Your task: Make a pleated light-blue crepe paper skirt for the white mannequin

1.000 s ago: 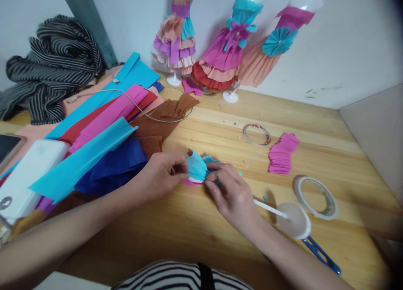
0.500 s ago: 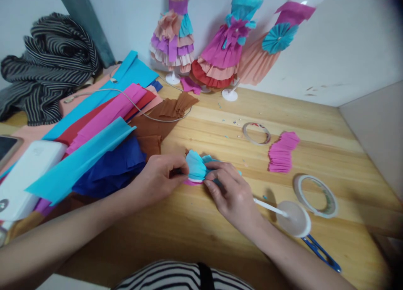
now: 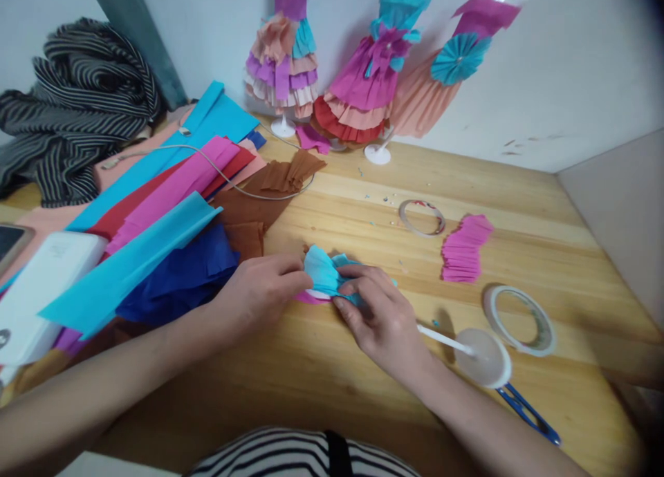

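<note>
A small doll form wrapped in pleated turquoise crepe paper (image 3: 324, 273) lies on the wooden table (image 3: 332, 366), with a pink edge showing under it. My left hand (image 3: 259, 294) pinches the paper at its left side, fingers closed. My right hand (image 3: 386, 318) grips the form from the right, fingers curled over the turquoise paper. The form's white stick and round base (image 3: 482, 366) stick out to the right behind my right wrist.
Crepe paper sheets (image 3: 171, 214) in turquoise, pink, red, blue and brown lie at left under a grey cable. Three dressed doll forms (image 3: 363, 76) stand at the wall. A pink pleated piece (image 3: 464, 249), two tape rolls (image 3: 520, 323), blue scissors (image 3: 529, 415), a white power bank (image 3: 39, 287).
My left thumb has slid slightly right over the turquoise paper, and my right fingers have pressed the paper closer. The view has shifted a little.
</note>
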A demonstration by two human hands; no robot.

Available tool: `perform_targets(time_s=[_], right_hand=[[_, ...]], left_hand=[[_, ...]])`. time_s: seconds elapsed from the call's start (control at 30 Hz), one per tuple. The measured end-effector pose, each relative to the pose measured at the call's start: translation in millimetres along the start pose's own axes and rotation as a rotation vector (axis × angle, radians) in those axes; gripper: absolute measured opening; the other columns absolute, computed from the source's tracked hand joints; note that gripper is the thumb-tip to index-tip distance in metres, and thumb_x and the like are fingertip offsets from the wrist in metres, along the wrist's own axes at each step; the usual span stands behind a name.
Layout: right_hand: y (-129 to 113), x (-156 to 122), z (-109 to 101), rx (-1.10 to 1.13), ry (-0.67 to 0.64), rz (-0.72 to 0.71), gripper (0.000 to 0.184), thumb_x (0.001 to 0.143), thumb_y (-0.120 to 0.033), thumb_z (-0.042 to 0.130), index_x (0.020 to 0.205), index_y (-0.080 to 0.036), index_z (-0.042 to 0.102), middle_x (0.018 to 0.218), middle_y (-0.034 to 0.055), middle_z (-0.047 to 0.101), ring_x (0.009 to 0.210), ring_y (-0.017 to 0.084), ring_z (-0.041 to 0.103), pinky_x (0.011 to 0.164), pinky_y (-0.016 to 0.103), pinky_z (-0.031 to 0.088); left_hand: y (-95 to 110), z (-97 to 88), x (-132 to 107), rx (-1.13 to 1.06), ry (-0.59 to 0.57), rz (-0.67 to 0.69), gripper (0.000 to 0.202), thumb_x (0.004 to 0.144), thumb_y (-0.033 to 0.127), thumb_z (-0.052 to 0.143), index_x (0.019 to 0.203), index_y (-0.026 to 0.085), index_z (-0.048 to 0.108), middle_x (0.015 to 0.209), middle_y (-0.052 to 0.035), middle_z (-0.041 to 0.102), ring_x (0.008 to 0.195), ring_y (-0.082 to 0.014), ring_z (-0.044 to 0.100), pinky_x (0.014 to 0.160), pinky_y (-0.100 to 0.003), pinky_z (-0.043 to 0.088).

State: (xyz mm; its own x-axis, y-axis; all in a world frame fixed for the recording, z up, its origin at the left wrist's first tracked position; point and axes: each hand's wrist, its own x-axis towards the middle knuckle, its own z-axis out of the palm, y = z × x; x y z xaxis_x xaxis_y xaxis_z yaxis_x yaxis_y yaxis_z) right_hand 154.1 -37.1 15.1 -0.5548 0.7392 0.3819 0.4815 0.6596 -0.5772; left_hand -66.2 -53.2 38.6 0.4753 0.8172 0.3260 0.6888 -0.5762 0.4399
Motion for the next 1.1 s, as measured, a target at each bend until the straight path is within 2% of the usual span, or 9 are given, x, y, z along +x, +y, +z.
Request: perform_targets(time_s=[0.17, 0.37, 0.73, 0.87, 1.1], right_hand=[[-2.0, 0.3, -2.1, 0.035, 0.005, -0.006, 0.011, 0.085, -0.012, 0.057, 0.088, -0.021, 0.052, 0.101, 0.011, 0.063, 0.095, 0.023, 0.059, 0.08, 0.04, 0.05], [-1.9, 1.0, -4.6, 0.076, -0.013, 0.042, 0.009, 0.085, -0.013, 0.055, 0.08, -0.021, 0.053, 0.101, 0.0112, 0.063, 0.096, 0.023, 0.06, 0.081, 0.041, 0.05], [-2.2, 4.7, -8.5, 0.164, -0.022, 0.051, 0.011, 0.086, -0.02, 0.056, 0.076, -0.022, 0.053, 0.099, 0.0104, 0.065, 0.095, 0.023, 0.062, 0.079, 0.038, 0.051], [-1.2, 4.5, -7.2, 0.133, 0.006, 0.041, 0.007, 0.085, -0.016, 0.058, 0.083, -0.021, 0.054, 0.101, 0.0106, 0.064, 0.095, 0.023, 0.062, 0.08, 0.038, 0.051], [-0.9, 1.9, -4.2, 0.088, 0.028, 0.031, 0.014, 0.085, -0.012, 0.058, 0.095, -0.021, 0.054, 0.101, 0.0104, 0.064, 0.095, 0.022, 0.062, 0.08, 0.038, 0.052]], left_hand=[[1.3, -1.4, -0.1, -0.015, 0.057, -0.009, 0.027, 0.089, 0.011, 0.043, 0.078, 0.016, 0.066, 0.075, -0.0016, 0.063, 0.062, -0.0094, 0.058, 0.054, -0.017, 0.042], [3.0, -3.4, 3.1, -0.18, 0.106, -0.066, 0.02, 0.089, 0.012, 0.049, 0.079, 0.015, 0.066, 0.076, -0.0022, 0.064, 0.066, -0.0098, 0.061, 0.059, -0.017, 0.046], [4.0, -6.7, 5.7, -0.312, 0.102, -0.146, 0.016, 0.087, 0.011, 0.053, 0.077, 0.016, 0.065, 0.075, 0.0, 0.063, 0.068, -0.0092, 0.06, 0.062, -0.017, 0.046], [2.6, -6.3, 4.1, -0.262, 0.087, -0.135, 0.017, 0.087, 0.01, 0.052, 0.079, 0.015, 0.065, 0.076, -0.0012, 0.063, 0.067, -0.0093, 0.06, 0.061, -0.017, 0.046], [2.9, -4.0, 4.1, -0.21, 0.101, -0.155, 0.017, 0.088, 0.013, 0.051, 0.078, 0.015, 0.065, 0.076, -0.0015, 0.063, 0.068, -0.0099, 0.06, 0.062, -0.018, 0.046]])
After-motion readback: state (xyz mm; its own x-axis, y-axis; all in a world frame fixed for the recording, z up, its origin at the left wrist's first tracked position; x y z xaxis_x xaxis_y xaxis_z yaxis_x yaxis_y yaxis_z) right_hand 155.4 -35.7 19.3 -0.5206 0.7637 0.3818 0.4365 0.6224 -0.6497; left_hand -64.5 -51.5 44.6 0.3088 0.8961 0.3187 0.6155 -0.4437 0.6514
